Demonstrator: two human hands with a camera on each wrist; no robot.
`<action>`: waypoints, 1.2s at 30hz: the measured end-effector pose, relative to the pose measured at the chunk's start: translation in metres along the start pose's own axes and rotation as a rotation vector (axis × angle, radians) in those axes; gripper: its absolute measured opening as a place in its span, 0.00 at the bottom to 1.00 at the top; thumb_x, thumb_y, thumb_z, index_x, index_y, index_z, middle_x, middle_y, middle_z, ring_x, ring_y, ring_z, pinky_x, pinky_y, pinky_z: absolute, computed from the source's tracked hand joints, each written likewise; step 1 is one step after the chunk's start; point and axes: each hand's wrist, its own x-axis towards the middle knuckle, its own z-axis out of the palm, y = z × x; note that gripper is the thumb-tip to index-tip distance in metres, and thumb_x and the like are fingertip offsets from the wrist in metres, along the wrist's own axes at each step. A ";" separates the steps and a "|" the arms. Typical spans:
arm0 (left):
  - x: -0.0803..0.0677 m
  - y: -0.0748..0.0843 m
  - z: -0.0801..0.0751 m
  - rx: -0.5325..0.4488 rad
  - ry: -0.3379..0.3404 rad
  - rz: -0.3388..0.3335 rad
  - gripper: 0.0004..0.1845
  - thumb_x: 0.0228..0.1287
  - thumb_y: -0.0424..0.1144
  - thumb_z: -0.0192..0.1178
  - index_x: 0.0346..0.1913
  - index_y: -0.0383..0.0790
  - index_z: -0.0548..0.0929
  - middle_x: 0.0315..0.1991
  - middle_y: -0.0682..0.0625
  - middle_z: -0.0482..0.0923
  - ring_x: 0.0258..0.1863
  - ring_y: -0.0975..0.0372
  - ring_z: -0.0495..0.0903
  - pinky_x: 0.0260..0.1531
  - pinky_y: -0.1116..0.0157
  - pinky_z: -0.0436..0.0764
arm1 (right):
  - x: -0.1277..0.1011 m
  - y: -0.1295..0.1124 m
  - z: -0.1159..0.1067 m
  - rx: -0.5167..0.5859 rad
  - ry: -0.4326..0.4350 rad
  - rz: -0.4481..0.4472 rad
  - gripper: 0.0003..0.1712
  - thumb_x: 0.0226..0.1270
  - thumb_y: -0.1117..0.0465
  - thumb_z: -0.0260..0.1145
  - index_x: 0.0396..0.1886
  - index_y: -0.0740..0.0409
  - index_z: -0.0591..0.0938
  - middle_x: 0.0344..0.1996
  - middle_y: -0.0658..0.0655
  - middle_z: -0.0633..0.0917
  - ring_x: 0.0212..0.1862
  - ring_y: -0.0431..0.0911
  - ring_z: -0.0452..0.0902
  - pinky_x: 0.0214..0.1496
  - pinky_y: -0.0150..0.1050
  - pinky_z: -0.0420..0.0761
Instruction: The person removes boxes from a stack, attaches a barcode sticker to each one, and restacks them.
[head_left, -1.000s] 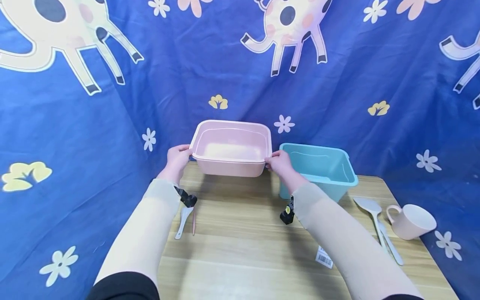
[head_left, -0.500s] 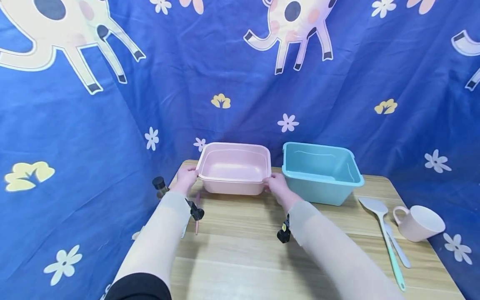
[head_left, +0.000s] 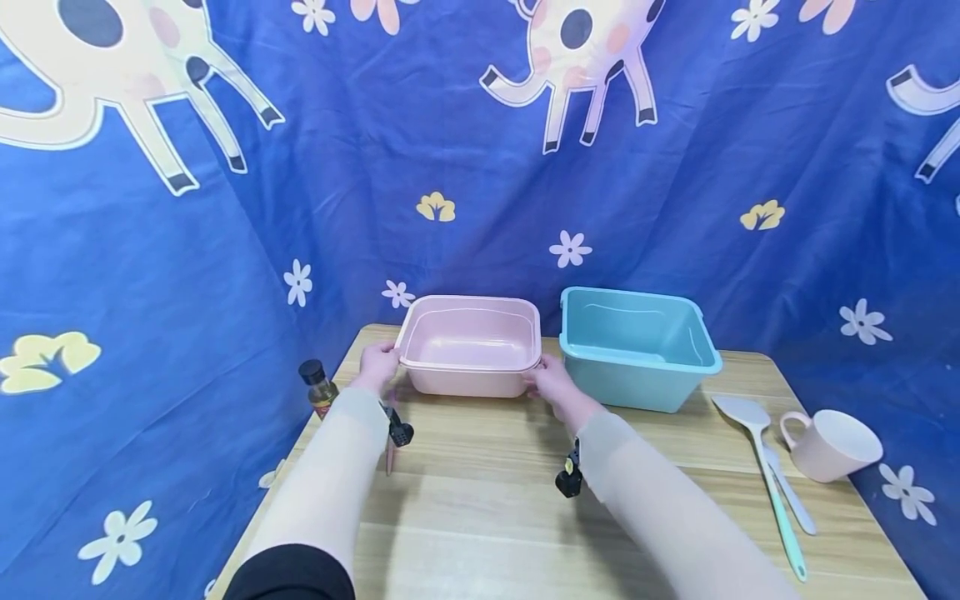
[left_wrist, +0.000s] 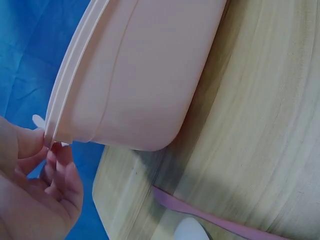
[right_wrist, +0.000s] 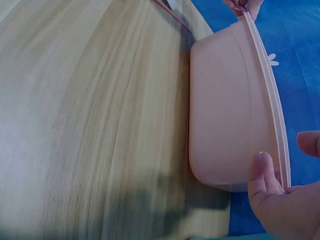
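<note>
One pink tub (head_left: 468, 384) stands on the table (head_left: 480, 517), between the left hand (head_left: 378, 363) and the right hand (head_left: 551, 379). The left hand pinches its rim. The right hand is loose: its fingers touch the tub's side, and its thumb is away from the rim. Just right of that hand is a blue-green tub (head_left: 637, 385). Farther right lie a long turner (head_left: 768, 468) and a pink cup (head_left: 832, 454). A bottle (head_left: 319, 392) is left of the left hand. Behind both hands hangs blue cloth (head_left: 450, 150).
</note>
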 end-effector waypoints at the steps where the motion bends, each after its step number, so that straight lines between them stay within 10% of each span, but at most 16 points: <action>1: -0.001 0.000 0.002 0.001 0.011 -0.017 0.24 0.74 0.36 0.52 0.68 0.29 0.69 0.64 0.33 0.69 0.62 0.44 0.67 0.59 0.49 0.71 | -0.001 0.001 -0.003 -0.009 -0.007 0.005 0.24 0.67 0.71 0.57 0.63 0.70 0.71 0.52 0.67 0.76 0.44 0.51 0.76 0.53 0.51 0.78; 6: -0.010 0.013 0.016 -0.027 0.199 0.017 0.34 0.68 0.45 0.63 0.73 0.38 0.66 0.58 0.41 0.71 0.52 0.50 0.71 0.50 0.56 0.76 | -0.011 0.002 -0.030 -0.032 -0.041 0.008 0.35 0.70 0.69 0.57 0.73 0.73 0.56 0.61 0.73 0.71 0.53 0.62 0.77 0.58 0.54 0.75; 12: -0.039 0.053 0.055 -0.070 0.360 0.382 0.21 0.61 0.40 0.70 0.54 0.35 0.78 0.44 0.44 0.73 0.43 0.54 0.75 0.46 0.61 0.74 | -0.044 0.004 -0.092 -0.096 -0.063 -0.082 0.25 0.71 0.69 0.59 0.64 0.75 0.68 0.48 0.71 0.80 0.40 0.54 0.82 0.47 0.46 0.82; 18: -0.096 0.082 0.125 -0.147 0.118 0.534 0.13 0.58 0.34 0.71 0.40 0.32 0.79 0.34 0.45 0.77 0.34 0.56 0.77 0.35 0.64 0.75 | -0.086 0.032 -0.175 -0.163 -0.013 -0.052 0.18 0.71 0.68 0.58 0.54 0.78 0.73 0.36 0.61 0.85 0.36 0.50 0.83 0.41 0.44 0.83; 24: -0.137 0.070 0.189 -0.155 -0.141 0.582 0.07 0.60 0.31 0.69 0.38 0.35 0.81 0.33 0.49 0.79 0.33 0.57 0.78 0.34 0.64 0.79 | -0.115 0.074 -0.232 -0.139 0.087 0.101 0.20 0.72 0.67 0.57 0.53 0.82 0.70 0.33 0.58 0.84 0.32 0.45 0.82 0.36 0.37 0.83; 36: -0.214 0.002 0.288 0.006 -0.700 0.136 0.04 0.58 0.28 0.68 0.35 0.34 0.83 0.26 0.45 0.82 0.26 0.52 0.83 0.26 0.57 0.83 | -0.155 0.133 -0.237 -0.043 0.008 0.314 0.11 0.65 0.70 0.59 0.40 0.78 0.79 0.28 0.62 0.85 0.27 0.46 0.84 0.32 0.40 0.84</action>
